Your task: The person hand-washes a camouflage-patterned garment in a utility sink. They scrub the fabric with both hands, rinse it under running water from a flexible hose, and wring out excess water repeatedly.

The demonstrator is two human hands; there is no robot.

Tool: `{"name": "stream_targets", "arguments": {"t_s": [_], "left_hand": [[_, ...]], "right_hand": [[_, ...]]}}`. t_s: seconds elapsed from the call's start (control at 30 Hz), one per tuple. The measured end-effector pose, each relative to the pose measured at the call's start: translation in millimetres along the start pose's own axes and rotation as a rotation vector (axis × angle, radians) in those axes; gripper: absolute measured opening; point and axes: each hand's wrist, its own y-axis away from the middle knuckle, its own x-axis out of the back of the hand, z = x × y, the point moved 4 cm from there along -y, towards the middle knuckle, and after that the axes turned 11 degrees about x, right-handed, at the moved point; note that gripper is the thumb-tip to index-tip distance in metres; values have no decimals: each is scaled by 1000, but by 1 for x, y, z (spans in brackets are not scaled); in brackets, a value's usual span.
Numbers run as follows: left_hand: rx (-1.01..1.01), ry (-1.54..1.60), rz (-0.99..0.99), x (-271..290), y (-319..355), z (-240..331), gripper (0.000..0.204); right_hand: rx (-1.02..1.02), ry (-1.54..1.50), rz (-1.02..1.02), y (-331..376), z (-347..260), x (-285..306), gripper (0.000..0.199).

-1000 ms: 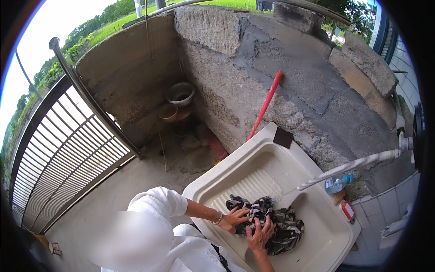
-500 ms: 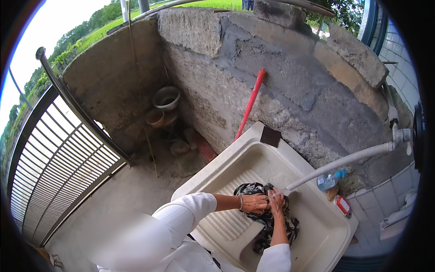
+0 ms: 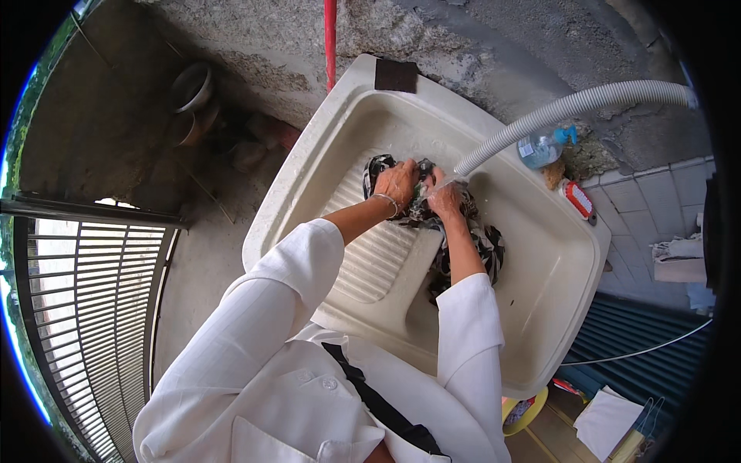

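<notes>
A cream plastic wash sink (image 3: 540,324) with a ribbed washboard slope holds a wet black-and-white patterned cloth (image 3: 478,239). My left hand (image 3: 397,184), with a bracelet at the wrist, grips the cloth's upper end. My right hand (image 3: 445,197) grips the cloth beside it, right under the mouth of a grey corrugated hose (image 3: 571,112) that runs in from the upper right. The rest of the cloth trails down into the basin beside my right forearm.
A clear bottle with a blue cap (image 3: 544,147) and a red-and-white brush (image 3: 579,201) lie on the sink's far right rim. A red pole (image 3: 330,38) leans on the rough concrete wall. Pots (image 3: 193,100) stand on the floor at left; a metal gate (image 3: 85,324) is at lower left.
The view has tipped down and closer over the sink. Both hands have lifted the cloth from the basin floor up to the hose mouth.
</notes>
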Motion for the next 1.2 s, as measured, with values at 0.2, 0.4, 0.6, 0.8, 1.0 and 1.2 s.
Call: {"name": "stream_targets", "arguments": {"t_s": [0.2, 0.4, 0.6, 0.8, 1.0, 1.2], "left_hand": [[-392, -277, -210, 44, 34, 11, 40], [-199, -161, 148, 88, 56, -14, 50], [-254, -33, 7, 22, 128, -36, 31], [-326, -233, 126, 7, -17, -1, 15], [-1038, -237, 123, 45, 34, 2, 40], [-473, 384, -211, 74, 127, -20, 64]], "right_hand": [[240, 310, 251, -4, -7, 20, 44], [425, 125, 265, 108, -62, -11, 38], [420, 195, 220, 161, -61, -42, 26], [148, 42, 42, -7, -14, -24, 28], [317, -757, 234, 30, -2, -7, 21], [551, 28, 453, 162, -66, -18, 17]]}}
